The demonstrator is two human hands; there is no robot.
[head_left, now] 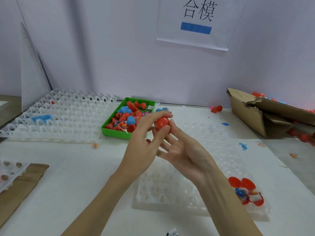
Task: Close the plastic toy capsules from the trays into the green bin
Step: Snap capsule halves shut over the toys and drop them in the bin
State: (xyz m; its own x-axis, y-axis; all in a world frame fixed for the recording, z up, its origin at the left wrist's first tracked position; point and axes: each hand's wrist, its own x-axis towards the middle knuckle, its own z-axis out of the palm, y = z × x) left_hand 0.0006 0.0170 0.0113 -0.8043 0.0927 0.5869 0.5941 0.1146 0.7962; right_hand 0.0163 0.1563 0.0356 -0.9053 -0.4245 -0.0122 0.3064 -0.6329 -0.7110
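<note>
Above the middle of the table I hold a red toy capsule (162, 123) between both hands. My left hand (144, 142) curls its fingers over the capsule's top and left side. My right hand (180, 150) has thumb and fingertips pinching it from below and the right. Just behind stands the green bin (109, 129), which holds several red and blue capsules. A clear white tray (170, 193) lies under my arms; open red capsule halves (245, 189) with small toys sit at its right end.
A stack of empty clear trays (64, 114) with a blue capsule piece (41, 118) fills the back left. A torn cardboard box (265, 113) lies at the back right with red capsules (216, 109) near it. Small toy figures (243, 146) lie scattered on the white table. Another tray (10, 172) is at the left edge.
</note>
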